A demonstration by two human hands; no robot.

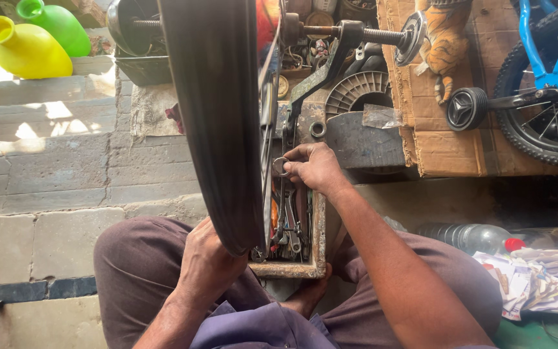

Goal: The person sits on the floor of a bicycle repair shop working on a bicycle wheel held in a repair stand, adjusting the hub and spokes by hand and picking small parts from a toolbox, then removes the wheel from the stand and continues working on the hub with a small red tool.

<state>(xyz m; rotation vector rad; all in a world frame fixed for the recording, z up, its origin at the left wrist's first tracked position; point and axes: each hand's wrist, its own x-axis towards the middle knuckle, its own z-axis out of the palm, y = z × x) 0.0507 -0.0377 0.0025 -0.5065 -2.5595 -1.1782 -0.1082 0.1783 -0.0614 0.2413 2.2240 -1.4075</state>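
Observation:
A large black bicycle tyre [217,110] on its wheel stands upright in front of me, seen edge-on. My left hand [206,262] grips the tyre's lower edge above my left knee. My right hand [314,167] reaches to the wheel's hub side and pinches a small metal ring-shaped part [280,167] between thumb and fingers. Below that hand lies a rusty wooden toolbox [319,239] with several spanners [289,223] in it. The wheel's far side is hidden by the tyre.
A blue child's bicycle [547,77] with a training wheel [466,108] stands at the right on cardboard [440,142]. A plastic bottle [469,236] and papers [531,278] lie by my right knee. Yellow [24,48] and green [59,26] vases sit top left. Stone paving [53,181] is at the left.

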